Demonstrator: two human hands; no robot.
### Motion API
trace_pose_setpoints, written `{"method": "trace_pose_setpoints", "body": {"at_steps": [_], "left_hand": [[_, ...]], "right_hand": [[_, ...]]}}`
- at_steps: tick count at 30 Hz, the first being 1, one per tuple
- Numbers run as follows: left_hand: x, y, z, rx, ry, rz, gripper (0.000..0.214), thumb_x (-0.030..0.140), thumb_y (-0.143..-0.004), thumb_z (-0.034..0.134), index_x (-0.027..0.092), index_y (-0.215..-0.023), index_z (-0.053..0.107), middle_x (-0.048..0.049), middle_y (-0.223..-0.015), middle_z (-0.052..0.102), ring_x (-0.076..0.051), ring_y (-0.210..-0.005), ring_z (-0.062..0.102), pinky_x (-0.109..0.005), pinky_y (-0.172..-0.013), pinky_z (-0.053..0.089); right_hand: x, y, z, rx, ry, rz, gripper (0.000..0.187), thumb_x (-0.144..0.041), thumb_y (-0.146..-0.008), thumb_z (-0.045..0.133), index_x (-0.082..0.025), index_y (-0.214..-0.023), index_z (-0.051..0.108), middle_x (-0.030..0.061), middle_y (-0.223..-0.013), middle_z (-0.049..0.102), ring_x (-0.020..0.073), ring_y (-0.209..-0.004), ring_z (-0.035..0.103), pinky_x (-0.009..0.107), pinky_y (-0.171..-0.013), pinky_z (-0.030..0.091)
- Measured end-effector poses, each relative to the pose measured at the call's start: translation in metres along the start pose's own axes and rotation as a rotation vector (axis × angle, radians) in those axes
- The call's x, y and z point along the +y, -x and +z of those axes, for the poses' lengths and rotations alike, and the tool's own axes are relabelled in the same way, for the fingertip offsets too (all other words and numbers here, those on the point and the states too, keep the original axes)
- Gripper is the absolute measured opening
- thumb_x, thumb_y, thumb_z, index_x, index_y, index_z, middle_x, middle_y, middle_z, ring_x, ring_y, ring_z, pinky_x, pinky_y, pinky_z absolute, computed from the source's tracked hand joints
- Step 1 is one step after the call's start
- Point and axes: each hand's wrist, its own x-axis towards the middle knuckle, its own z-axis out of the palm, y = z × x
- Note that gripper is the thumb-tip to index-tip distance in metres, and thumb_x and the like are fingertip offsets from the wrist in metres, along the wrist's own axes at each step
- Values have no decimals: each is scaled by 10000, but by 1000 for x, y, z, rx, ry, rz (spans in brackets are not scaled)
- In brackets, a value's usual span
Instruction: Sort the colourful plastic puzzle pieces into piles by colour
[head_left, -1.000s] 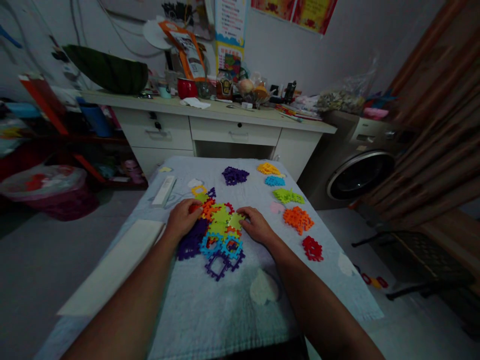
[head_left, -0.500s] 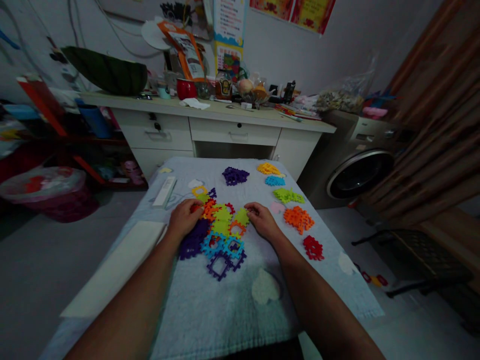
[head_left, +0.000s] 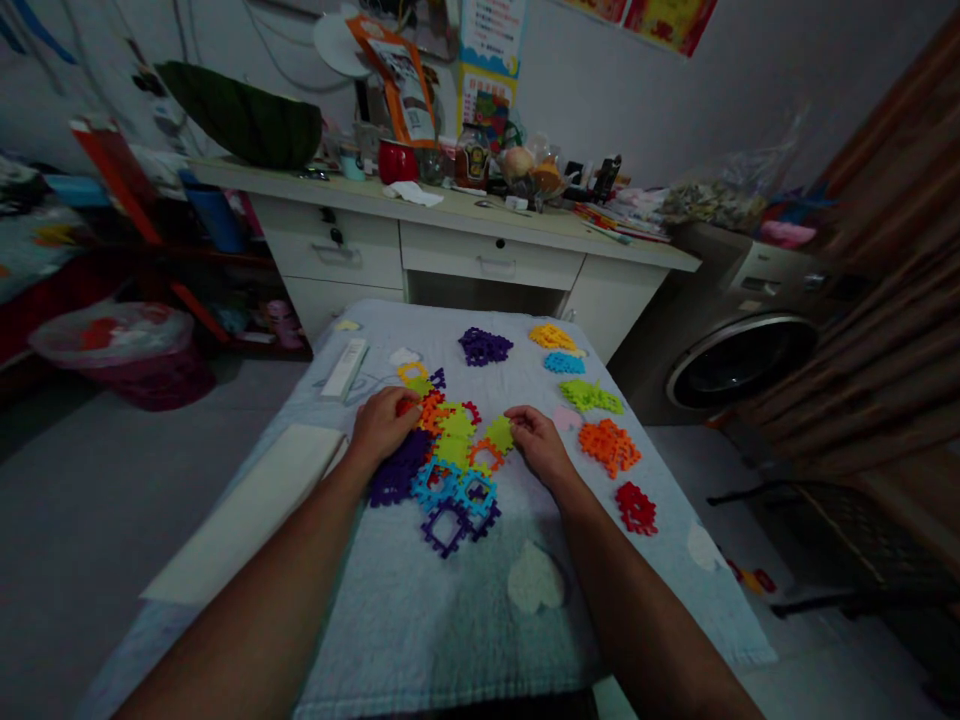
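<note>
A many-coloured assembly of interlocking plastic square pieces lies on the cloth-covered table between my hands. It has lime green in the middle, orange and red at the upper left, purple at the left, and blue and purple frames nearest me. My left hand is closed on its upper left side, at the red and orange pieces; the fingertips are partly hidden. With thumb and fingers, my right hand pinches the edge of a lime green piece on the right, which adjoins an orange frame.
Sorted piles line the right: purple, yellow, blue, lime green, orange and red. On the left lie a white box and a long white board. A desk stands behind.
The camera view has shifted, so the scene sits a little farther right. Both hands keep their hold, and the lime green piece at my right hand has moved slightly outward from the middle.
</note>
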Motion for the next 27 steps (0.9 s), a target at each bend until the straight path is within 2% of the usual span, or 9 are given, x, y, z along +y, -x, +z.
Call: {"method": "trace_pose_setpoints", "body": {"at_steps": [5,13,16,19,22,27], "left_hand": [[6,1,-5,-32,3,5,265,364,-782,545,222,-961,678,-57,-1069,682,-258,-1047,597,-389,-915,459],[5,6,-7,-8,50,15,254,329,-769,557,202,-952,679,-68,-1032,678,-251,-1009,614,-393,-915,465],[4,8,-7,-2,54,25,269,328,-766,556,194,-965,677,-76,-1045,675,-255,-1019,613,-402,-924,467],[4,8,-7,3,55,24,276,330,-763,553,192,-969,675,-77,-1043,675,-260,-1020,613,-409,-923,468],[5,8,-8,-6,62,24,267,331,-760,548,197,-955,672,-73,-1036,673,-258,-1001,616,-407,-907,474],[3,8,-8,-17,66,44,289,348,-773,534,187,-971,668,-82,-1042,670,-260,-1005,614,-405,-909,472]], "right_hand": [[0,2,1,12,43,0,296,-290,-720,583,-184,-991,633,-9,-806,570,112,-653,493,236,-581,371],[-1,2,4,12,118,-54,297,-305,-754,561,-182,-1016,628,-12,-781,559,119,-635,475,250,-590,390],[-1,2,3,40,216,-115,338,-297,-792,525,-185,-1095,625,6,-809,568,142,-672,496,272,-619,416],[-5,4,4,55,392,-217,333,-263,-822,498,-191,-1115,639,35,-867,573,171,-772,534,310,-722,454],[-10,7,6,-15,533,-268,336,-236,-804,548,-191,-1126,635,57,-966,582,184,-866,555,332,-815,464],[-17,13,11,-154,629,-276,470,-178,-749,624,-191,-1214,560,80,-1164,604,207,-1053,559,348,-949,429]]}}
